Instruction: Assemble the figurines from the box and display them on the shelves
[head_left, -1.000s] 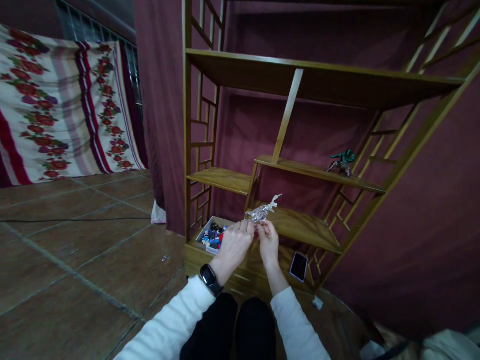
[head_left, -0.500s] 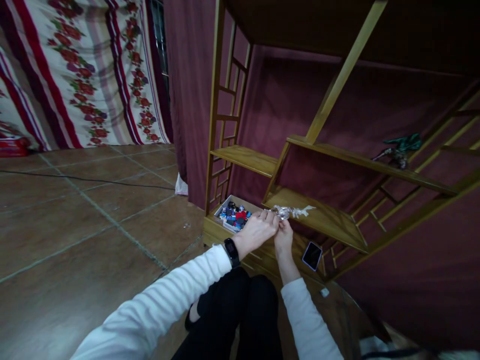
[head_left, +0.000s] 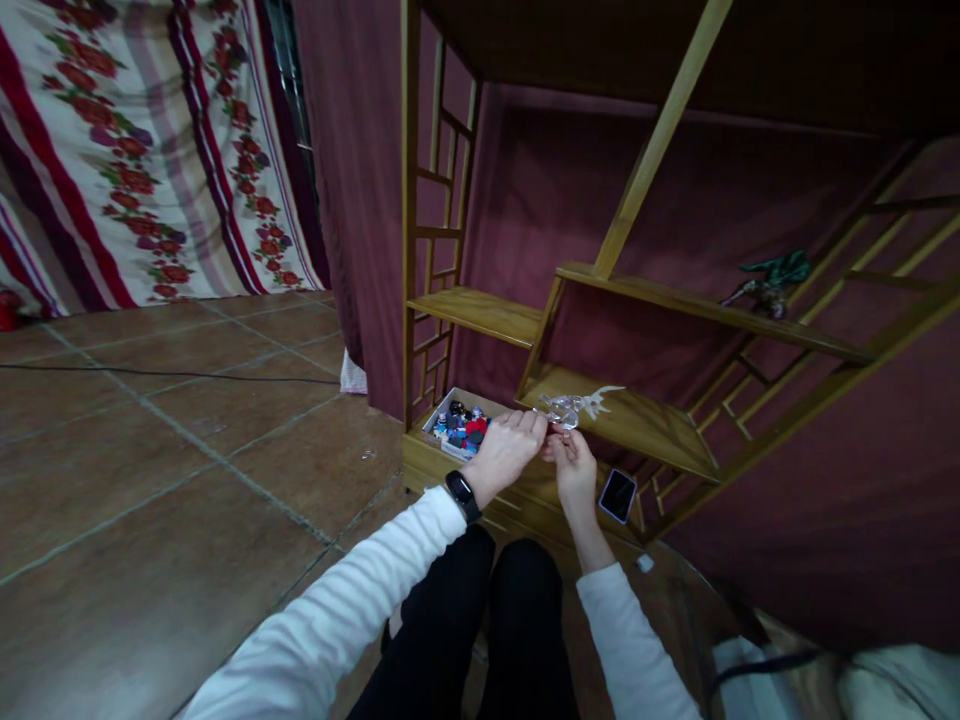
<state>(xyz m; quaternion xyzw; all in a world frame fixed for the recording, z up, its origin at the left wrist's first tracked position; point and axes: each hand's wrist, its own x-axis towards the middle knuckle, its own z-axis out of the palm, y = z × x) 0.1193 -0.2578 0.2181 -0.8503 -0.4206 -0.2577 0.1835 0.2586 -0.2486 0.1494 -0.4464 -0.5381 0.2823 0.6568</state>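
Note:
My left hand, wearing a black wristband, is closed on the near end of a clear, shiny figurine. A pale, spiky piece sticks out from the figurine's far side, over the shelf. Just right of it, my right hand has its fingertips pinched together at the figurine's lower edge. Whether something small sits between those fingertips is too fine to see. Left of my hands stands an open box of small red, blue, black and white pieces, partly covered by my left hand.
A wooden display shelf stands against a maroon curtain. A green figurine sits on its upper right board. Low at the right lies a phone or tablet, near a small white block. A dark cable crosses the tiled floor.
My right hand has drawn slightly down and away from my left, and its fingers show more. The figurine stays in my left hand. The whole view has shifted a little.

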